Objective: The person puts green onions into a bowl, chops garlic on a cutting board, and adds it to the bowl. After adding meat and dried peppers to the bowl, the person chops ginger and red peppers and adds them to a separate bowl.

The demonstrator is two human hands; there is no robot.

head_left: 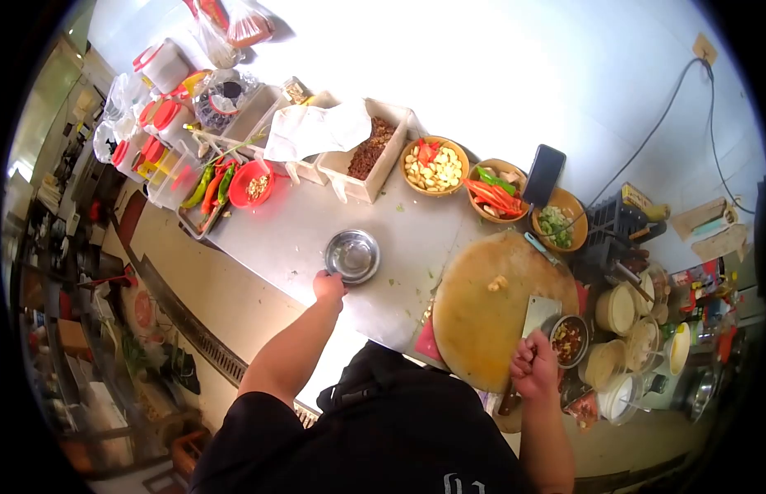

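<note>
L hand has the metal bowl by its near-left rim, fingers curled in narrow. Bowl sits mid-counter, left of the cutting board, well apart from it; nothing visible in it. R hand is up over the board's near-right edge, fingers curled into a loose fist; can't tell if anything's in it. Just beside it, far side, is the cleaver blade, flat on the board; to its right, the small bowl w/ mixed chopped bits. A pale lump lies mid-board, farther off.

Along the far side of the counter, L to R: whole peppers, red & green, on a tray; red bowl w/ small pale bits; white cloth draped over tubs; tub w/ dark reddish bits; then 3 brown bowls w/ peeled garlic, sliced peppers & chopped greens. Phone is propped upright btwn the last two. Red-lidded jars far left; round containers right of the board.
</note>
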